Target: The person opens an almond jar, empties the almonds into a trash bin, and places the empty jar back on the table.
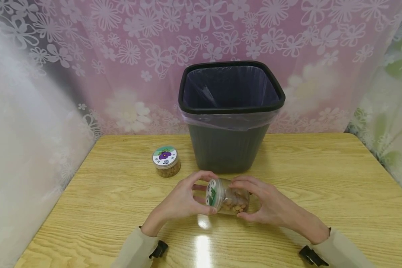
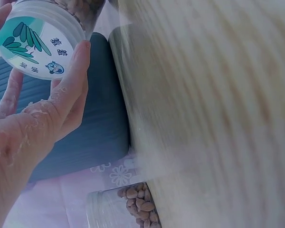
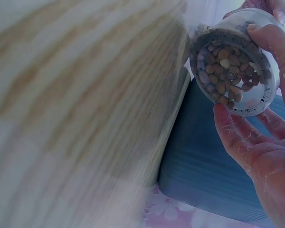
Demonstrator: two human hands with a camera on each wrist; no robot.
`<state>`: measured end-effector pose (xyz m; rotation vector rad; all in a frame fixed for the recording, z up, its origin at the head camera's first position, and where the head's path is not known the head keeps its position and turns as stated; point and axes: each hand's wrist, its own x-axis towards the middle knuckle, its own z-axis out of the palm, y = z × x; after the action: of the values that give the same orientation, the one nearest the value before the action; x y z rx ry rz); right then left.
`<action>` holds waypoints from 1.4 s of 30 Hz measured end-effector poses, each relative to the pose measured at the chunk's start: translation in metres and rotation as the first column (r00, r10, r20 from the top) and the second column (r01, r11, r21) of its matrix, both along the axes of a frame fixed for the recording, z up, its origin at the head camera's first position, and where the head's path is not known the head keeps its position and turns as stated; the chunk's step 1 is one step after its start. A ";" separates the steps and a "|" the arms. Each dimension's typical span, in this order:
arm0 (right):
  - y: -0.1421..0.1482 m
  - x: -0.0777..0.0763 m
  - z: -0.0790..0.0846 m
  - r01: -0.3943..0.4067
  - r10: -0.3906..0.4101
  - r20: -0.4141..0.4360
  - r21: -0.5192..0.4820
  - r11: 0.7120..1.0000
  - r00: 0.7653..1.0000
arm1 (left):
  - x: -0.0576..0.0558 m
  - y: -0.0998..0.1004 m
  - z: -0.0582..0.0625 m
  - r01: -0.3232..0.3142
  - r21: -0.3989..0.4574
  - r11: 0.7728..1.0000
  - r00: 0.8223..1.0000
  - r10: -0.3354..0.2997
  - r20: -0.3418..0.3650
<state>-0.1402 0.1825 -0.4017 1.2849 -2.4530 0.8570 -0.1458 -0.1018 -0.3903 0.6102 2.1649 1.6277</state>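
Between both hands a clear plastic jar (image 1: 233,199) lies tilted on its side, its lid facing left. Small brown pebble-like pieces fill part of it; they show through its base in the right wrist view. My left hand (image 1: 191,197) grips the lid end, thumb below and fingers over the top. The round lid (image 2: 33,47) is white and green with a leaf drawing and dark characters. Curled round the base end is my right hand (image 1: 266,201), thumb on the near side. A second jar (image 1: 167,162) stands upright to the left, with a purple flower on its lid.
A dark bin (image 1: 229,145) with a black rim and a thin plastic liner stands just behind the hands. The wooden table (image 1: 321,167) reaches back to a pink floral curtain (image 1: 137,74). Pale patterned sheets hang at both sides.
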 end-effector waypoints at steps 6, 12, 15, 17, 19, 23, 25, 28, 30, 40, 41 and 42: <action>-0.001 0.001 0.000 0.005 -0.005 -0.002 -0.001 1.000 1.000 | 0.000 -0.001 0.000 -0.002 0.005 1.000 1.000 0.001 0.030; -0.002 0.003 0.000 0.025 -0.025 0.003 0.017 1.000 1.000 | 0.000 -0.002 0.000 -0.015 -0.016 1.000 0.998 0.016 0.060; -0.002 0.003 0.000 0.027 -0.027 -0.003 0.020 0.999 1.000 | 0.001 -0.001 0.001 -0.030 -0.015 0.999 0.997 0.031 0.078; -0.002 0.003 0.000 0.023 -0.023 -0.011 0.018 1.000 1.000 | 0.002 -0.001 0.001 -0.038 0.004 0.999 0.994 0.037 0.100; -0.002 0.002 0.000 0.018 -0.018 -0.018 0.016 1.000 1.000 | 0.002 0.000 0.001 -0.045 0.025 0.999 0.991 0.041 0.128; -0.003 0.002 0.000 0.015 -0.015 -0.017 0.013 1.000 1.000 | 0.003 0.001 0.002 -0.050 0.059 0.997 0.984 0.039 0.175; -0.003 0.002 0.000 0.019 -0.018 -0.015 0.015 1.000 1.000 | 0.003 0.001 0.002 -0.048 0.061 0.997 0.983 0.036 0.178; -0.002 0.003 -0.001 0.025 -0.025 -0.008 0.019 1.000 1.000 | 0.004 0.001 0.001 -0.042 0.025 0.999 0.990 0.038 0.136; -0.002 0.003 -0.001 0.029 -0.029 -0.005 0.021 0.999 1.000 | 0.005 0.000 0.000 -0.033 0.001 0.999 0.994 0.033 0.100; -0.001 0.001 0.000 0.029 -0.030 0.069 0.020 0.999 0.997 | 0.005 0.000 -0.002 0.025 0.056 0.998 0.999 -0.027 0.035; -0.001 0.001 0.000 0.030 -0.031 0.074 0.020 0.999 0.997 | 0.004 -0.001 -0.002 0.034 0.061 0.998 0.999 -0.036 0.032; -0.001 0.001 0.000 0.030 -0.031 0.077 0.019 0.999 0.997 | 0.004 -0.001 -0.001 0.042 0.064 0.997 0.999 -0.044 0.028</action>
<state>-0.1393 0.1811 -0.4015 1.2392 -2.5388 0.8952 -0.1419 -0.1026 -0.3917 0.6429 2.0717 1.6775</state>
